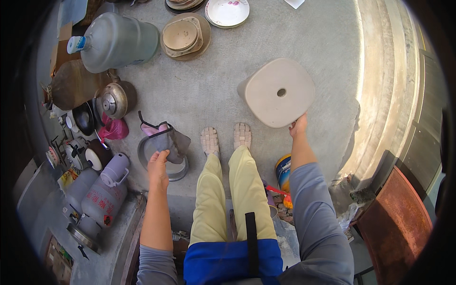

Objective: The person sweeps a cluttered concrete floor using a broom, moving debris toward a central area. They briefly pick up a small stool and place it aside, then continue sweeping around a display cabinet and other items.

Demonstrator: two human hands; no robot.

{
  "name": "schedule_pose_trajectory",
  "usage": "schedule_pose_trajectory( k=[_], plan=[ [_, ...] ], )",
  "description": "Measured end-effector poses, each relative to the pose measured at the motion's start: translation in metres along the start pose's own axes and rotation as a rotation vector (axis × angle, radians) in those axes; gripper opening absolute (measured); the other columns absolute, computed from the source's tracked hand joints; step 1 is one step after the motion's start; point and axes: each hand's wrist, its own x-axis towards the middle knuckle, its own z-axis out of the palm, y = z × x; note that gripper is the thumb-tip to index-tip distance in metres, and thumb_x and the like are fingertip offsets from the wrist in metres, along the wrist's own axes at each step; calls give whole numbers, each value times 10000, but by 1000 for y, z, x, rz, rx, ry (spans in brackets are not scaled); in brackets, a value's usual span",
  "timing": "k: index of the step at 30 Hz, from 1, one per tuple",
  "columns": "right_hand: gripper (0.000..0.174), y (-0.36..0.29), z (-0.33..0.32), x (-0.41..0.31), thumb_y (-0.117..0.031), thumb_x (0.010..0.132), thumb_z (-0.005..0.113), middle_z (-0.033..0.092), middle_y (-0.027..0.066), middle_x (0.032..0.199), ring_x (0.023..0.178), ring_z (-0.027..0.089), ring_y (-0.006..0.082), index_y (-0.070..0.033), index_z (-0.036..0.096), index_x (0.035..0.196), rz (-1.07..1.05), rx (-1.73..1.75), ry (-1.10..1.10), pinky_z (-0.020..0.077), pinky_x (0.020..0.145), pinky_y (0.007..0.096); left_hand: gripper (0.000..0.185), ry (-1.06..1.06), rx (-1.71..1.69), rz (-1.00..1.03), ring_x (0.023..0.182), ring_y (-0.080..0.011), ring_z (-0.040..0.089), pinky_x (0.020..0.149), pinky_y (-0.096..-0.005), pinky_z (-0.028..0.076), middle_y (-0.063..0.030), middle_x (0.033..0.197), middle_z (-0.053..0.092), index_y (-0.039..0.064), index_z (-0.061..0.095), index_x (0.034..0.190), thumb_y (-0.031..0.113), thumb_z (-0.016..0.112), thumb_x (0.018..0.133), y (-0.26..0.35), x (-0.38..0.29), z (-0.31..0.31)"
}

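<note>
My left hand [158, 169] pinches the edge of a dark grey mesh cloth item [174, 142] with black trim and pink inside. Below that item, a round grey basin [180, 172] sits on the concrete floor, partly covered by it. My right hand [298, 126] grips the near edge of a beige plastic stool [281, 76], whose seat has a small hole in the middle. Its fingers are partly hidden under the rim. Whether the stool touches the floor I cannot tell.
Stacked plates and bowls [181, 35] lie at the top beside a large water jug [121, 42]. A metal kettle [117, 99], a pink bag [114, 128] and gas cylinders [103, 203] line the left. Concrete steps [381, 78] and a rusty chair [395, 213] are at right.
</note>
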Motion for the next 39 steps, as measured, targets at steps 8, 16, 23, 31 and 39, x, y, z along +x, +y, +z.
schedule_pose_trajectory(
  k=[8, 16, 23, 31, 39],
  plan=[
    [585, 21, -42, -51, -453, 938, 440, 492, 115, 1289, 1130, 498, 232, -80, 358, 1381, -134, -326, 55, 408, 908, 379, 188, -352, -486, -393, 858, -133, 543, 797, -291, 367, 9, 916, 619, 134, 594, 931, 163, 647, 753, -8, -50, 59],
    [653, -4, 32, -209, -459, 901, 534, 496, 53, 1279, 1112, 507, 177, -111, 307, 1406, 271, -72, -649, 429, 909, 356, 306, -614, -623, -608, 1001, -176, 554, 886, -331, 366, -31, 1086, 633, 117, 589, 1054, 175, 619, 755, -13, -91, 75],
    [716, 19, 35, -240, -367, 788, 721, 506, 57, 1233, 1088, 522, 165, -75, 365, 1337, 531, -216, -1009, 458, 894, 337, 160, -644, -276, -746, 810, -106, 515, 780, -322, 370, 39, 855, 624, 176, 604, 866, 256, 707, 773, -53, -78, 78],
    [432, 14, 34, -260, -172, 784, 707, 616, 84, 1053, 951, 608, 189, -27, 517, 1144, 486, -180, -768, 490, 862, 348, 343, -483, -41, -582, 870, -83, 492, 792, -286, 283, 58, 969, 602, 197, 598, 1029, 409, 696, 778, -35, -115, 84],
    [319, -31, 57, -289, -160, 804, 676, 622, 91, 1083, 1006, 593, 224, -52, 558, 1079, 581, -154, -661, 464, 922, 471, 325, -215, -315, -524, 787, -53, 529, 682, -230, 316, 56, 893, 635, 171, 593, 1053, 334, 701, 793, -44, -116, -22]
  ],
)
